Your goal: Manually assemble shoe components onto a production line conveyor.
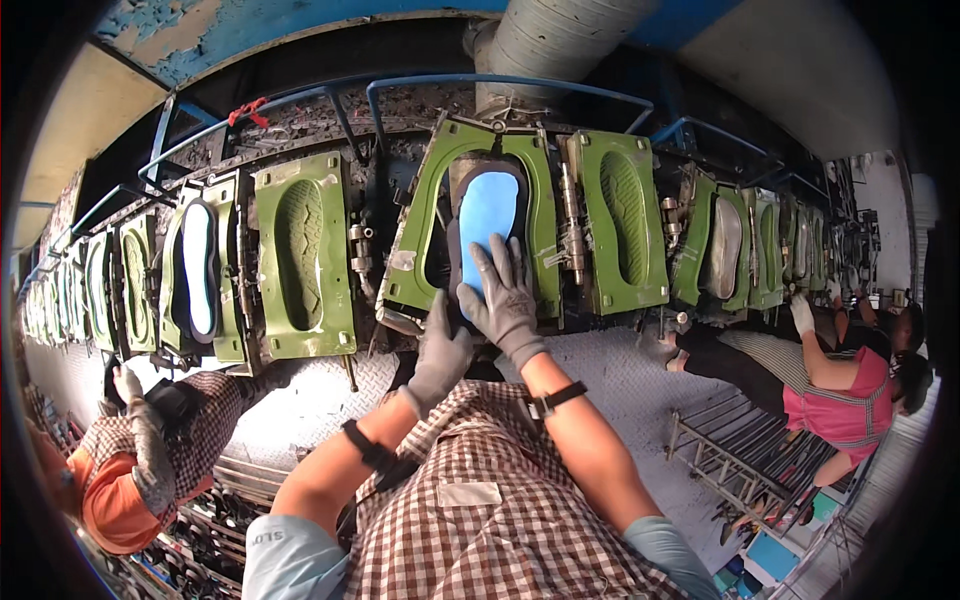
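While your right hand (507, 308) lies on the blue sole (491, 200) with its gloved fingers spread over the lower half, your left hand (440, 348) points upward at the bottom edge of the green frame (541, 215), just beside the sole's lower end; its fingers partly overlap, so you cannot tell from this view whether they pinch the dark rim (462, 190) or only rest against it.

The sole sits inside the frame, blue face up, its upper end short of the frame's top edge and leaning slightly toward the top right corner; the dark rim shows around the upper part, but your right hand covers the lower end, so whether that end sits snugly is hidden.

As far as this moment shows, the placing looks mostly done, with some pressing or straightening in hand; the green plate (625, 220), joined along the frame's right side by a metal hinge (573, 235), lies open with a bare patterned hollow, so closing it seems left.

To your left, a second sole (199, 268) already lies in its own frame; to your right, a grey form (724, 250) shows no blue sole on it.
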A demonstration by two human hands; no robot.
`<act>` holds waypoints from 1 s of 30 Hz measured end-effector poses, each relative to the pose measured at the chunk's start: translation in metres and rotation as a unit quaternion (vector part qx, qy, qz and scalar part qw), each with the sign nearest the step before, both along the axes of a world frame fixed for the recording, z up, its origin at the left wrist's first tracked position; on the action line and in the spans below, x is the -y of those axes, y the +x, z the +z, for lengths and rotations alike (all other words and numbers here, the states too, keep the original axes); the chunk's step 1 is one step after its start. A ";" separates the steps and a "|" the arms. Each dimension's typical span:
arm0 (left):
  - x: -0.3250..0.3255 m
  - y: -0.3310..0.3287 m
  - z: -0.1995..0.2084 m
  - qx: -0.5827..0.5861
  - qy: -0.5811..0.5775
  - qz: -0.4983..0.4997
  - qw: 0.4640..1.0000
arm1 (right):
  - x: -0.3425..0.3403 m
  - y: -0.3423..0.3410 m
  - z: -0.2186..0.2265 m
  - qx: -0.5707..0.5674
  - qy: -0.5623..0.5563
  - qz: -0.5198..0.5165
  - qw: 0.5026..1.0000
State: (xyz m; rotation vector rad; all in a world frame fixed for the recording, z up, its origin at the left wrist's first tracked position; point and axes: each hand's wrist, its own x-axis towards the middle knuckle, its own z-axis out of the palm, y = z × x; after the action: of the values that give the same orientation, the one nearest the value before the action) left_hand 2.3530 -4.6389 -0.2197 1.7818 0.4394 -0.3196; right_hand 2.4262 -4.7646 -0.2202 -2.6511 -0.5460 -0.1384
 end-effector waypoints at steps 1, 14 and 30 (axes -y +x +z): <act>-0.006 -0.002 0.008 0.105 0.071 0.013 0.992 | 0.001 0.007 -0.001 -0.012 0.063 -0.004 0.998; -0.004 0.137 -0.017 0.014 -0.343 0.148 0.928 | 0.010 0.013 -0.018 -0.111 0.275 -0.138 0.945; 0.041 0.092 -0.029 0.133 0.266 0.002 0.955 | -0.012 0.096 0.042 0.123 0.099 0.095 0.983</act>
State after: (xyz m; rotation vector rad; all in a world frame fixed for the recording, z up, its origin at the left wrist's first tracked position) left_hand 2.4453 -4.6799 -0.2491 2.3101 0.3545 0.0564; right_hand 2.5226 -4.7525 -0.1779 -2.3888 -0.8166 -0.4444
